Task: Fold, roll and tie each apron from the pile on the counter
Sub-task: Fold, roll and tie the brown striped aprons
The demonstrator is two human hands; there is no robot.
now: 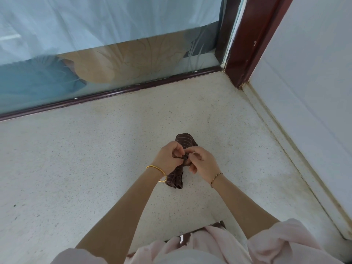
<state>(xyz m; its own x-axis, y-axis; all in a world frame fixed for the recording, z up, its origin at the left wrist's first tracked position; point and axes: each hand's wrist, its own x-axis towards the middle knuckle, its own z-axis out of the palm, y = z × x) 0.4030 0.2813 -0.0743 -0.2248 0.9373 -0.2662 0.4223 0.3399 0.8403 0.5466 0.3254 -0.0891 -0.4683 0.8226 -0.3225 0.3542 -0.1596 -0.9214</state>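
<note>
Both hands meet over the middle of the rolled apron (178,162), lying on the speckled surface (95,159) with its long axis running away from the person. Left hand (170,156) and right hand (202,161) each pinch the strap (185,158) at the knot, fingers (176,153) curled tight. Neither is nearer; the tie looks nearly cinched.

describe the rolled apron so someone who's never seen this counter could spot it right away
Start at the pale speckled stone counter that runs into a corner with a dark red wooden post. Near the counter's middle lies a dark brown, thin-striped rolled cloth apron, pinched in at its middle. It is the only dark, patterned thing on the light surface.
</note>
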